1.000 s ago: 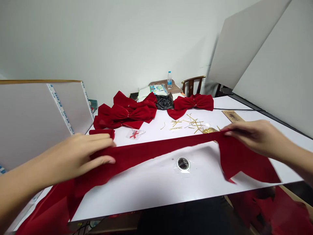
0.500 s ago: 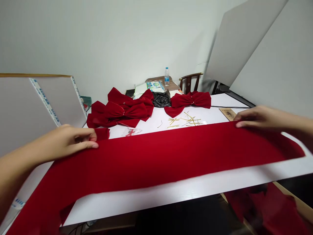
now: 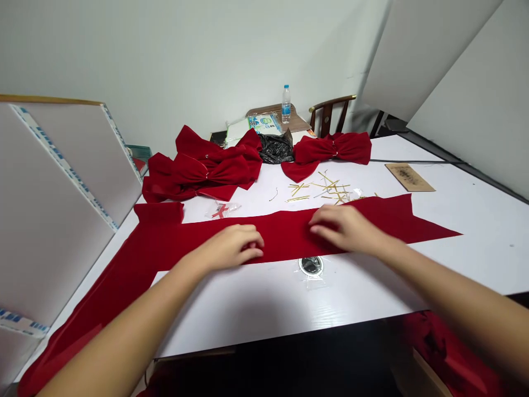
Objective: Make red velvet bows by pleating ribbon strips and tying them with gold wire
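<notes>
A long red velvet-like fabric strip lies across the white table, with a notched, pointed right end. Its left part bends toward me along the table's left edge. My left hand is over the middle of the strip, fingers loosely curled and thumb apart, with nothing visible in it. Just to the right, my right hand is also over the strip, slightly blurred, its fingers bent and thumb apart. Whether either palm presses on the fabric is hidden. A round black-and-silver item in clear wrap lies just in front of the strip.
Red fabric bows are piled at the back left, and more bows lie at the back right. Between them sits a black plastic bag. Gold twist ties are scattered behind the strip. A brown card lies at right.
Both hands have let go of the strip's back edge and moved inward toward each other. The strip now lies flat, farther back on the table, uncovering the round wrapped item.
</notes>
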`<move>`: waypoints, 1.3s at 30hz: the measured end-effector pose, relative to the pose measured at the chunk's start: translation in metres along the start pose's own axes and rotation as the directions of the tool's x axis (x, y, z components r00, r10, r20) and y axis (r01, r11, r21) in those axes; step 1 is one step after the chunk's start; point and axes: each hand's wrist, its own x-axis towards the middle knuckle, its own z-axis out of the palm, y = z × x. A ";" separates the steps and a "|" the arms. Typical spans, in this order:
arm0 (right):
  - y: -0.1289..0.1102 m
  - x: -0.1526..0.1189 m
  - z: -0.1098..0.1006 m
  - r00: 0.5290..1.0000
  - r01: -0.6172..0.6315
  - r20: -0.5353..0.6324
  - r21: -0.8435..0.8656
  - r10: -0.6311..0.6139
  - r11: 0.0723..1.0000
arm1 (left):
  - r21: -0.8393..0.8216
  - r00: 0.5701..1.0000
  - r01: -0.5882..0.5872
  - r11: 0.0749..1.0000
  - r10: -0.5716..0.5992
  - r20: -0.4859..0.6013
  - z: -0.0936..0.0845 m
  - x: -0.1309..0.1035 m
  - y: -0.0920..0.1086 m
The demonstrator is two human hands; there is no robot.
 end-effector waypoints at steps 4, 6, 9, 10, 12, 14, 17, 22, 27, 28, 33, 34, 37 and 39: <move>-0.021 -0.001 0.044 0.987 0.134 0.097 -0.055 -0.128 0.989 | -0.114 0.992 -0.116 0.987 0.120 0.032 0.028 0.020 0.002; -0.012 0.000 0.047 0.984 0.148 0.113 -0.081 -0.138 0.986 | -0.164 0.993 -0.108 0.981 0.113 0.021 0.031 0.025 -0.006; 0.002 0.006 0.035 0.981 0.124 0.163 -0.124 -0.103 0.985 | -0.186 0.999 -0.049 0.981 0.045 -0.023 0.032 0.031 -0.013; 0.004 0.009 0.031 0.977 0.119 0.191 -0.136 -0.092 0.984 | -0.174 0.999 -0.034 0.984 0.028 -0.040 0.032 0.033 -0.014; 0.004 0.017 0.025 0.966 0.112 0.249 -0.148 -0.072 0.983 | -0.128 0.998 -0.023 0.992 0.014 -0.067 0.033 0.035 -0.014; 0.001 0.023 0.024 0.960 0.093 0.275 -0.133 -0.054 0.987 | -0.093 0.997 -0.027 0.995 0.020 -0.081 0.035 0.036 -0.014; -0.002 0.027 0.028 0.966 0.022 0.258 -0.041 -0.010 0.999 | -0.127 0.994 -0.038 0.991 0.024 -0.106 0.038 0.035 -0.016; 0.006 0.020 0.029 0.978 0.000 0.211 0.038 -0.008 0.999 | 0.001 0.988 -0.079 0.997 0.079 -0.133 0.041 0.030 -0.023; 0.005 0.013 0.028 0.981 0.044 0.192 -0.040 -0.035 0.998 | 0.068 0.973 -0.121 0.990 0.132 -0.189 0.043 0.025 -0.026; 0.003 0.012 0.028 0.982 0.049 0.188 -0.074 -0.034 0.996 | 0.074 0.968 -0.127 0.989 0.140 -0.206 0.043 0.025 -0.027; -0.002 0.008 0.028 0.985 0.081 0.169 -0.237 -0.041 0.968 | 0.101 0.947 -0.149 0.984 0.171 -0.271 0.046 0.025 -0.027; -0.002 0.008 0.028 0.985 0.085 0.165 -0.248 -0.044 0.965 | 0.102 0.943 -0.153 0.983 0.176 -0.281 0.046 0.025 -0.027; -0.001 0.007 0.028 0.985 0.102 0.161 -0.266 -0.060 0.959 | 0.111 0.936 -0.150 0.982 0.178 -0.304 0.047 0.025 -0.027; 0.000 0.008 0.027 0.984 0.114 0.160 -0.274 -0.072 0.955 | 0.126 0.931 -0.142 0.982 0.176 -0.319 0.047 0.025 -0.026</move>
